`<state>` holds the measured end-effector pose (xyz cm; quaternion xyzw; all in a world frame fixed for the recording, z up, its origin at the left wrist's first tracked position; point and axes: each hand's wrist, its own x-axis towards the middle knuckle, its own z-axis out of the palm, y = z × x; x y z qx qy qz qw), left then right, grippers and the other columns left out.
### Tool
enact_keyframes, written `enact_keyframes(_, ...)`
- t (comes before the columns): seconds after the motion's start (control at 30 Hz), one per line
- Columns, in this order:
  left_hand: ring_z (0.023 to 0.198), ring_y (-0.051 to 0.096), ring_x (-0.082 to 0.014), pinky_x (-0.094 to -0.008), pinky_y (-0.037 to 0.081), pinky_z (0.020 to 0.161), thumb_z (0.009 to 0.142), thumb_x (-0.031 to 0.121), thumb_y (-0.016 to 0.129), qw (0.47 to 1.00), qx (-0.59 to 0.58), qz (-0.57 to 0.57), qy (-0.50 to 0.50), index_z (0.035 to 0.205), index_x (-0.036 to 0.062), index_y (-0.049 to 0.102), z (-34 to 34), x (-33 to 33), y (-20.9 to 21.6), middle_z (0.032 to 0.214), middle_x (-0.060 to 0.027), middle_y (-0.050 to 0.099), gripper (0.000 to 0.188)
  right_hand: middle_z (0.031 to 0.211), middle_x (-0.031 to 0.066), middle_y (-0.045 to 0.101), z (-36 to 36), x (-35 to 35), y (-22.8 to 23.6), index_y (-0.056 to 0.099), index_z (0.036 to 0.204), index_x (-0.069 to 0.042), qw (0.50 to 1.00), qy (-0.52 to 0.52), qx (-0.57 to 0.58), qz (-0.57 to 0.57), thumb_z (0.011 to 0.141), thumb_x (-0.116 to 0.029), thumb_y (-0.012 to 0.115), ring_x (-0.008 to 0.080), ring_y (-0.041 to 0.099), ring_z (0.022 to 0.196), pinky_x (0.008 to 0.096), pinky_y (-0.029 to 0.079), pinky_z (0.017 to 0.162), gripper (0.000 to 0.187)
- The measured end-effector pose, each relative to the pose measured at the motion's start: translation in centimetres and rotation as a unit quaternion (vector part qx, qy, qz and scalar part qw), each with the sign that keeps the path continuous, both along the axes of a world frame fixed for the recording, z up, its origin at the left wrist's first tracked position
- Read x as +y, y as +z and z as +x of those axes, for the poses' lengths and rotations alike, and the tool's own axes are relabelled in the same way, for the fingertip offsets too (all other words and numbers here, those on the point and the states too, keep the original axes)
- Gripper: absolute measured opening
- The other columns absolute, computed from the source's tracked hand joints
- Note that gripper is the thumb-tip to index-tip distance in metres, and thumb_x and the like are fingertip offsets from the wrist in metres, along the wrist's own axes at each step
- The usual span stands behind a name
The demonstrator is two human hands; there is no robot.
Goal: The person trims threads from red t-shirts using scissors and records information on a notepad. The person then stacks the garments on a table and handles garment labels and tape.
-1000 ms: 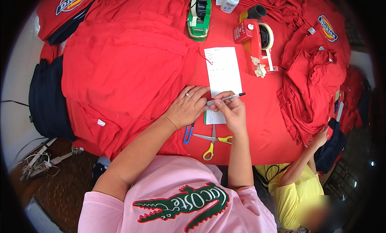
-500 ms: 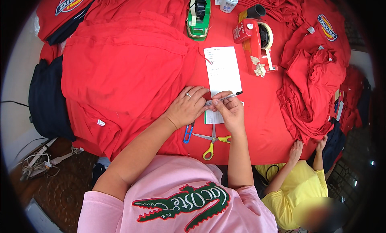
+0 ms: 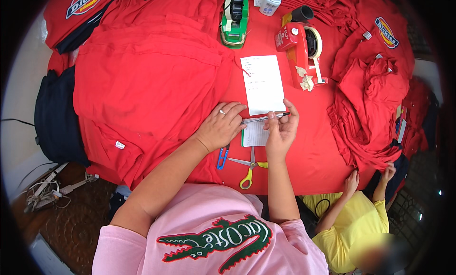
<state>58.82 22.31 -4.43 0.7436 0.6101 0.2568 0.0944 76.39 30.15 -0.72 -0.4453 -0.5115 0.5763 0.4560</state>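
Note:
My left hand (image 3: 221, 125) lies with fingers stretched out at the edge of the red cloth pile (image 3: 152, 85). Its fingertips meet the left end of a slim pen (image 3: 256, 119). With thumb and fingers my right hand (image 3: 283, 132) grips that pen near its dark end, index finger raised. Under the pen is a small lined notepad (image 3: 254, 138), partly covered by the right hand. Beyond it lies a white sheet with handwriting (image 3: 263, 92). Yellow-handled scissors (image 3: 248, 173) and blue thread snips (image 3: 222, 157) rest nearer me.
Farther off stand a green tape dispenser (image 3: 234, 25), a red tape dispenser (image 3: 304, 56) and a white bottle (image 3: 270, 3). Crumpled red garments (image 3: 368, 109) lie at right, where a co-worker in yellow (image 3: 354, 222) handles cloth. Dark folded cloth (image 3: 54, 118) sits at left.
My right hand has shifted slightly right and turned, its index finger now lifting off the pen. The pen lies flatter. My left hand stays put; the co-worker's hands have moved slightly.

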Motion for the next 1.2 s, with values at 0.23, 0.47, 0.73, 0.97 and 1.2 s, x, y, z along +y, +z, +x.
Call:
enact_keyframes(0.23,0.132,0.055,-0.0330,-0.0505,0.045,0.112,0.094,0.023,0.074,1.000,-0.002,0.011,0.002,0.096,0.0031,0.061,0.0,0.0,0.0,0.140,-0.0152,0.058,0.024,0.089,0.0021,0.068,-0.7,-0.9,-0.8,0.068,0.117,0.002,0.997,0.035,-0.021,-0.061,0.102,-0.006,0.071,0.0045,0.059,0.074,0.0206,0.048,0.066,0.017)
enact_keyframes(0.47,0.132,0.055,-0.0334,-0.0505,0.045,0.112,0.094,0.022,0.073,1.000,-0.004,0.013,0.001,0.096,0.0030,0.061,0.0,0.0,-0.1,0.140,-0.0153,0.058,0.023,0.090,0.0022,0.068,-0.6,-1.2,-1.2,0.065,0.125,0.002,0.996,0.063,-0.036,-0.054,0.101,-0.006,0.071,0.0064,0.062,0.079,0.0215,0.049,0.070,0.025)
enact_keyframes(0.73,0.133,0.055,-0.0332,-0.0508,0.045,0.112,0.095,0.021,0.073,1.000,0.002,0.001,-0.002,0.098,0.0020,0.062,0.1,-0.1,-0.1,0.141,-0.0143,0.058,0.022,0.154,0.0215,0.052,7.0,0.1,-1.5,0.042,0.156,0.003,0.900,-0.054,-0.340,0.267,0.106,-0.021,0.061,0.0354,0.050,0.141,0.0477,0.034,0.120,0.058)
enact_keyframes(0.97,0.134,0.053,-0.0327,-0.0509,0.044,0.113,0.097,0.022,0.071,1.000,0.010,-0.014,-0.002,0.101,0.0015,0.061,0.1,0.1,0.3,0.141,-0.0134,0.056,0.023,0.174,0.0221,0.021,13.4,1.6,-4.5,0.029,0.167,-0.007,0.752,-0.010,-0.631,0.191,0.107,-0.041,0.053,0.0404,0.019,0.162,0.0560,0.015,0.129,0.073)
enact_keyframes(1.2,0.133,0.053,-0.0323,-0.0499,0.044,0.113,0.099,0.021,0.069,1.000,0.023,-0.014,0.005,0.099,0.0025,0.061,0.3,0.1,0.4,0.140,-0.0132,0.057,0.021,0.174,0.0214,0.024,13.1,1.7,-4.5,0.030,0.168,-0.010,0.753,-0.028,-0.626,0.200,0.106,-0.042,0.055,0.0403,0.021,0.161,0.0565,0.018,0.128,0.074)
